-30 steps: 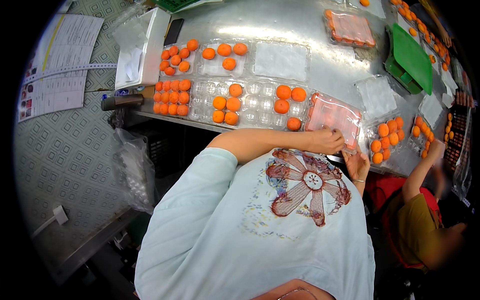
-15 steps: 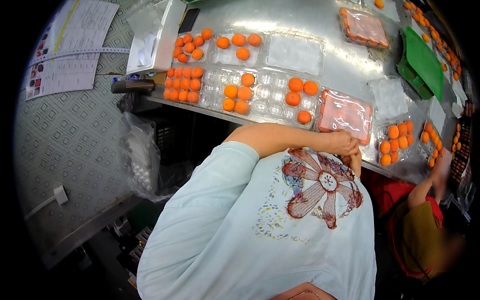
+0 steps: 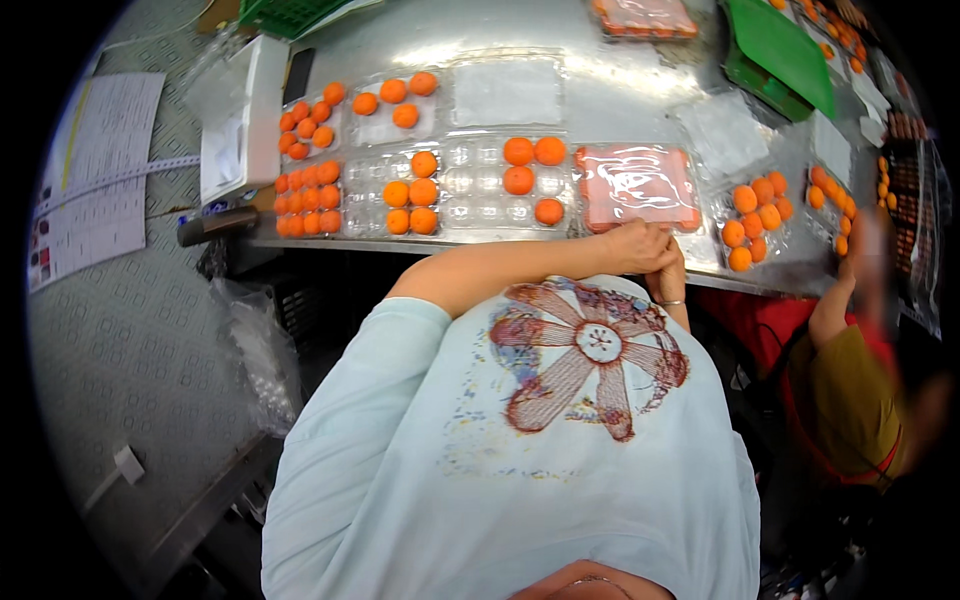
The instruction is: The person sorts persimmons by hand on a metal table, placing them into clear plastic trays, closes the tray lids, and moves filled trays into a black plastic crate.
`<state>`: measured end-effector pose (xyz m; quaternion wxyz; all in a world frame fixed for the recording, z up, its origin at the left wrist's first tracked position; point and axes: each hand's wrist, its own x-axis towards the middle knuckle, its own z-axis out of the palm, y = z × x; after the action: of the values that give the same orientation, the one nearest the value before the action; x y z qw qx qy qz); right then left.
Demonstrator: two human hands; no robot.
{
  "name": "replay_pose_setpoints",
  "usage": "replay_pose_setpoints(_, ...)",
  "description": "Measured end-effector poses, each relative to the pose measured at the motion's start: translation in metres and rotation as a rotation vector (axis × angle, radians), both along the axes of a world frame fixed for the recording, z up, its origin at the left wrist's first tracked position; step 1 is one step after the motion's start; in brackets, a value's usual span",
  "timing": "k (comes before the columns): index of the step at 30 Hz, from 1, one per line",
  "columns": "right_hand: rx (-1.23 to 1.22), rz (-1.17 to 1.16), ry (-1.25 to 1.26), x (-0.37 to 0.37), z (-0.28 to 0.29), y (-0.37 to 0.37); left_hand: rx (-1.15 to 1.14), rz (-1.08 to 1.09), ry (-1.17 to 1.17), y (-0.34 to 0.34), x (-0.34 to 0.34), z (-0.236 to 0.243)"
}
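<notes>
My left hand (image 3: 642,246) and my right hand (image 3: 668,274) are close together, fingers curled, at the near edge of a closed clear clamshell (image 3: 634,185) full of orange fruit. What they grip, if anything, is hidden. Left of that pack, open clear trays hold orange fruit (image 3: 518,152) in some of their cavities, and a fuller tray (image 3: 308,197) lies at the far left of the row. Right of my hands sits another tray of fruit (image 3: 761,218).
Behind are a white-lined tray (image 3: 505,92), another closed pack (image 3: 644,16) and a green bin (image 3: 777,55). A white foam box (image 3: 241,119) and a dark cylindrical object (image 3: 218,226) are at left. A co-worker's arm (image 3: 835,300) is at right.
My hands have drawn closer together, with the left now lower on the pack's near edge and overlapping the right. The co-worker's arm has moved up; the whole view has shifted.
</notes>
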<state>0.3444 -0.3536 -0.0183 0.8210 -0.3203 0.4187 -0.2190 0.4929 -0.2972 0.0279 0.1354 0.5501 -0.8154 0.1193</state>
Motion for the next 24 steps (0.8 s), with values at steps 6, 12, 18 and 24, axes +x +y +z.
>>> replay_pose_setpoints(6,-0.050,-0.075,0.052,0.009,-0.001,0.009,0.029,-0.046,0.006,0.000,0.007,-0.002)
replay_pose_setpoints(12,-0.060,-0.111,0.200,0.019,-0.007,0.015,-0.072,-0.059,0.003,0.000,0.009,-0.011)
replay_pose_setpoints(18,-0.781,0.529,0.656,-0.005,-0.045,0.004,0.046,-0.160,0.044,-0.002,0.017,0.017)
replay_pose_setpoints(24,-0.144,0.116,0.415,0.018,0.021,0.015,0.175,-0.188,0.126,-0.009,0.055,0.090)
